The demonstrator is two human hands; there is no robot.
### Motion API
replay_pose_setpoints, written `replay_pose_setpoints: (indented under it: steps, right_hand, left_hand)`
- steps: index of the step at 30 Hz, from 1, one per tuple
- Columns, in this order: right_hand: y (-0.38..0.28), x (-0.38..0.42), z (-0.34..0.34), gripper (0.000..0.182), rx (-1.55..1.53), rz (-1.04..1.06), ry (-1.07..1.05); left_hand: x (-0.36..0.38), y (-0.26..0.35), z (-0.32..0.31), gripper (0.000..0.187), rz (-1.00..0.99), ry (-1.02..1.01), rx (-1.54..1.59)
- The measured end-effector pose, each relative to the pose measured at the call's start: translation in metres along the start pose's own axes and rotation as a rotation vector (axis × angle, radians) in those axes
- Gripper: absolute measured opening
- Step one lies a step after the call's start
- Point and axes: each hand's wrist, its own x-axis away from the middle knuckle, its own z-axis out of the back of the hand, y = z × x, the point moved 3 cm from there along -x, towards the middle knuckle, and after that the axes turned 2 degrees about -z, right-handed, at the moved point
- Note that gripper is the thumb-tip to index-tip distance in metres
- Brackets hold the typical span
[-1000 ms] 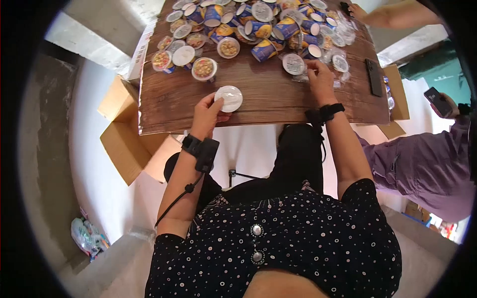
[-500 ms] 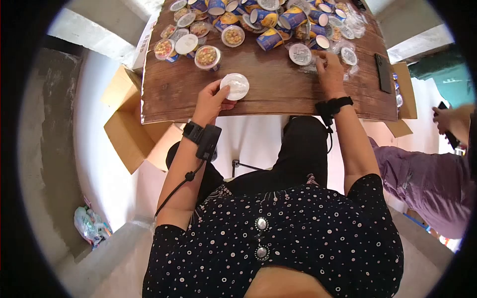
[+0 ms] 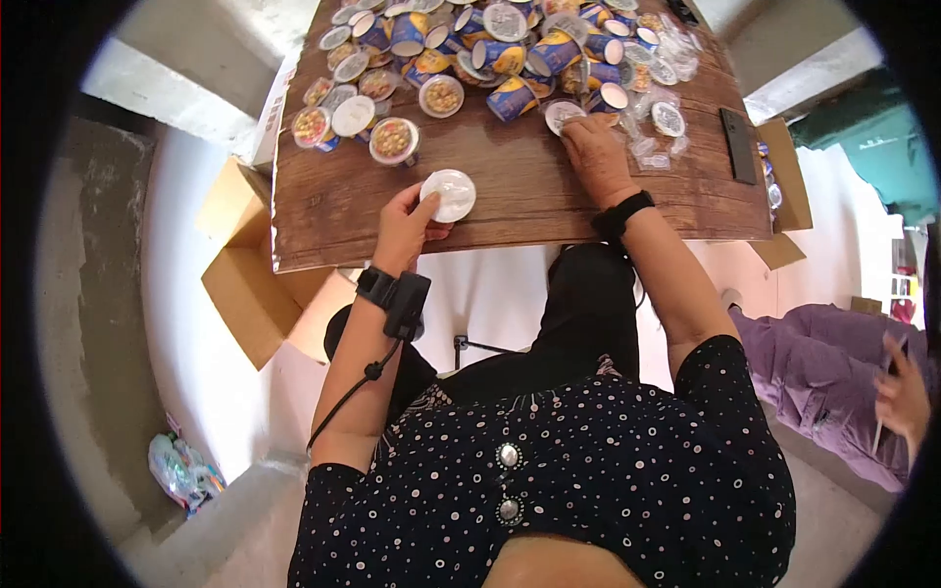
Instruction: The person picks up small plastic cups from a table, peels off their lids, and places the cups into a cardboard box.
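My left hand (image 3: 404,227) holds a small white cup (image 3: 451,194) over the table's near edge. Seen from above, the cup has a round white rim and something shiny inside it. My right hand (image 3: 596,159) rests with bent fingers at the near edge of a round clear lid (image 3: 561,113); the fingertips are partly hidden. Just beyond that hand lie blue and yellow paper cups (image 3: 512,99) and an upturned white cup opening (image 3: 614,95). Filled cups with clear lids, such as a cup of colourful bits (image 3: 394,141), stand to the left of centre.
A heap of blue cups (image 3: 408,35) and lids covers the far side of the wooden table (image 3: 500,211). Clear plastic wrappers (image 3: 649,149) and a black phone (image 3: 737,147) lie to the right. Cardboard boxes (image 3: 250,299) stand beside the table. Another person in purple trousers (image 3: 818,363) is at right.
My right hand has moved left from the wrappers to the clear lid. The left hand still holds the white cup. The other person's hand has moved lower, and the view has shifted slightly.
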Motion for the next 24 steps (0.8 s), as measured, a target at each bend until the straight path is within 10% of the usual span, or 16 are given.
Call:
replay_pose_setpoints:
  steps: [8,10,13,24]
  right_hand:
    - [0.007,-0.003,0.016,0.010,-0.440,-0.461,0.003]
    - [0.014,0.002,0.002,0.016,-1.312,-0.930,0.018]
    - [-0.004,0.006,0.008,0.019,-1.628,-1.039,-0.139]
    - [-0.062,-0.005,0.000,0.023,-1.513,-0.980,-0.307]
  left_hand:
    - [0.000,0.003,-0.003,0.031,0.013,0.020,-0.010]
    - [-0.002,0.003,-0.005,0.031,0.015,0.001,-0.016]
    - [-0.004,0.001,-0.010,0.032,-0.010,-0.003,-0.011]
    - [-0.001,0.002,-0.010,0.036,-0.018,-0.034,0.014]
